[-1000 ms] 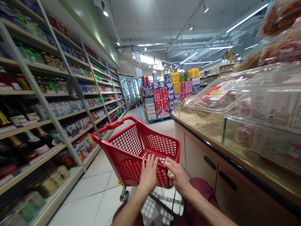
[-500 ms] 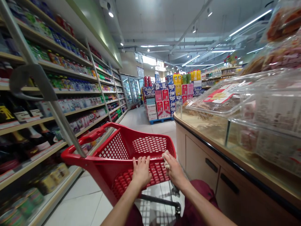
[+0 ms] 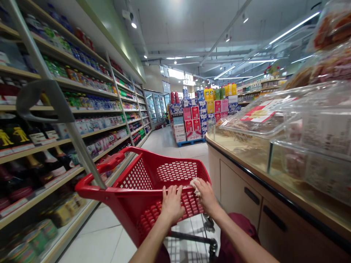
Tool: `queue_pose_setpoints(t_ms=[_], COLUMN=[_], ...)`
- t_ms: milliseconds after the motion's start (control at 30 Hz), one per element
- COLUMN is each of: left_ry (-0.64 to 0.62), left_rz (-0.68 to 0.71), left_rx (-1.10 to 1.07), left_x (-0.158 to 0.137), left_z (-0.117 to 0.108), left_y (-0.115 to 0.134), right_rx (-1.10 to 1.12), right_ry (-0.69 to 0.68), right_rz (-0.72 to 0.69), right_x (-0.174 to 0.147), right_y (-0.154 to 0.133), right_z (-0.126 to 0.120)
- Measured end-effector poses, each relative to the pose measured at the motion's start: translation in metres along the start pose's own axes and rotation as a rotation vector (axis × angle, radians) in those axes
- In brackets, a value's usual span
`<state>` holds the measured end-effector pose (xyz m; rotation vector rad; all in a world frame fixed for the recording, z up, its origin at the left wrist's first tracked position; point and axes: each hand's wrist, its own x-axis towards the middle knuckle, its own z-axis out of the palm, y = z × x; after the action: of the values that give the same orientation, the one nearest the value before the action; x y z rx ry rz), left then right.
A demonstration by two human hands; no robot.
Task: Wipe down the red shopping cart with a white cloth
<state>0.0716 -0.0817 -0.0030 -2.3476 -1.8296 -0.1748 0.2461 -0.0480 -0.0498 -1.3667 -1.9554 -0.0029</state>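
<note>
A red plastic shopping cart (image 3: 120, 195) with a perforated basket stands side-on in front of me. My left hand (image 3: 172, 204) rests against its near side, with the fingers stretched out and laid over the top rim. Farther right along that rim, my right hand (image 3: 206, 195) presses a crumpled whitish cloth (image 3: 195, 185) against the cart near its corner. The fingers are closed on the cloth, which shows beside the fingertips. A grey metal pole with a hooked grey holder (image 3: 44, 102) rises from the cart's handle end.
Shelves of bottles and cans (image 3: 90, 109) line the left side. At the right, a wooden display counter (image 3: 238, 175) with a glass edge carries clear food packs (image 3: 263, 113). Stacked drink cartons (image 3: 189, 122) stand on a blue pallet ahead. Glass-door fridges (image 3: 156, 106) are farther back.
The whole view has shifted, so the cart and surroundings appear slightly farther right and lower. Both hands stay at the rim, the right one still with the cloth.
</note>
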Motion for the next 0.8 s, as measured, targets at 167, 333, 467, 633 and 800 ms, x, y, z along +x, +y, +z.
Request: queue_pose_setpoints(t_ms=[167, 333, 467, 633, 800], left_ry=[-0.011, -0.051, 0.051, 0.104, 0.097], left_rz=[0.018, 0.072, -0.032, -0.072, -0.004], left_rx=[0.016, -0.028, 0.042, 0.16, 0.154], left_x=[0.004, 0.013, 0.012, 0.013, 0.016], left_z=[0.0, -0.008, -0.017, -0.019, -0.02], left_y=[0.011, 0.007, -0.02, -0.025, -0.026], right_rx=[-0.084, -0.086, -0.109, -0.04, -0.035], right_ry=[0.15, 0.172, 0.186, 0.275, 0.123], right_rz=[0.126, -0.037, 0.103, 0.148, 0.072], right_x=[-0.009, -0.01, -0.014, -0.023, -0.009], right_y=[0.013, 0.005, 0.042, 0.041, 0.025], right_z=[0.003, 0.013, 0.001, 0.005, 0.004])
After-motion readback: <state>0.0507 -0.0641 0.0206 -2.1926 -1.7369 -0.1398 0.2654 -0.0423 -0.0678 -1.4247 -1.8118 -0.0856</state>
